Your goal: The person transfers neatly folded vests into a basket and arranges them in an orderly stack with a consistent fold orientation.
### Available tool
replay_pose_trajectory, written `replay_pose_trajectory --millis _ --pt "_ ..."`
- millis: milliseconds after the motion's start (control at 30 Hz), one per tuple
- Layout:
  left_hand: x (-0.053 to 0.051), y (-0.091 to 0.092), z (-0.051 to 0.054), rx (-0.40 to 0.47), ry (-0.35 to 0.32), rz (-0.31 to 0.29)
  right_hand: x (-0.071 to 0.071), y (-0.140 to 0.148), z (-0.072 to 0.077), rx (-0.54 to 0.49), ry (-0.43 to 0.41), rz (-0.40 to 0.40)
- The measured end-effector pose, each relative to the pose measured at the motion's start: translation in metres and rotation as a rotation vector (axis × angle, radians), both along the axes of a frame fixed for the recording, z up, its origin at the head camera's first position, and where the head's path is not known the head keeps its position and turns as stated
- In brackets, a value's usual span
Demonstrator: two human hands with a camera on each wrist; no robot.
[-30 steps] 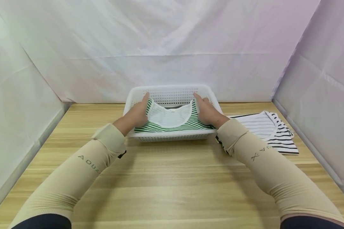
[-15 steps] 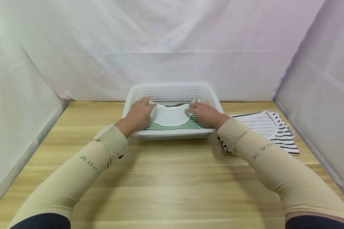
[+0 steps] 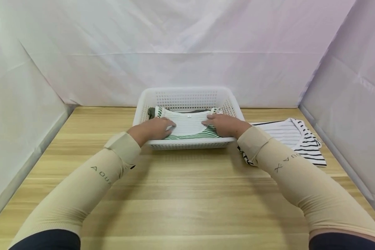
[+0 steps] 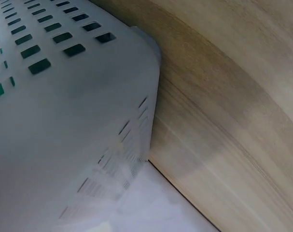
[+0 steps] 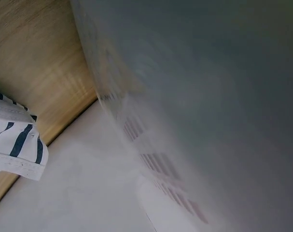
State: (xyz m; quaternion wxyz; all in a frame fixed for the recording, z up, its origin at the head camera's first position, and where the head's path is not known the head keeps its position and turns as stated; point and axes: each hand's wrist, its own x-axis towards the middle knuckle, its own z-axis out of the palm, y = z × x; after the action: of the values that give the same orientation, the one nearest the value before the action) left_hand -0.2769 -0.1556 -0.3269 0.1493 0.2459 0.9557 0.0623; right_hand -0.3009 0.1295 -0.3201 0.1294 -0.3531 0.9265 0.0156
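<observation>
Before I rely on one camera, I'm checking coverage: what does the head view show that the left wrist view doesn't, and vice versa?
Only the head view: the left hand, the right hand, the green-striped garment's neckline and the black-striped garment.
Only the left wrist view: a close look at the basket's outer corner, with green showing through holes.
Both: the basket, the wooden table and the pale sheet.

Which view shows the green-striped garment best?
The head view: the green-striped garment shows its neckline between left hand and right hand. Left wrist view: only green through the perforated basket; right wrist view: none clearly.
</observation>
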Motion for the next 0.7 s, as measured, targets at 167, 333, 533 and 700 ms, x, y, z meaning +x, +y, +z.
replay_pose_trajectory --millis 167,333,533,700 --pt "0.001 0.000 0.001 0.003 -0.025 0.005 -0.002 0.001 -0.001 -0.050 -0.032 -0.023" --pt "-0.001 0.006 0.001 -0.017 -0.014 -0.025 -0.007 0.007 0.003 -0.257 -0.005 -0.039" --pt "-0.003 0.023 -0.002 -0.055 -0.054 -0.069 0.014 0.043 0.013 -0.745 0.170 -0.256" --pt "-0.005 0.030 0.006 -0.064 -0.069 -0.069 0.034 0.096 0.019 -0.953 0.362 -0.467"
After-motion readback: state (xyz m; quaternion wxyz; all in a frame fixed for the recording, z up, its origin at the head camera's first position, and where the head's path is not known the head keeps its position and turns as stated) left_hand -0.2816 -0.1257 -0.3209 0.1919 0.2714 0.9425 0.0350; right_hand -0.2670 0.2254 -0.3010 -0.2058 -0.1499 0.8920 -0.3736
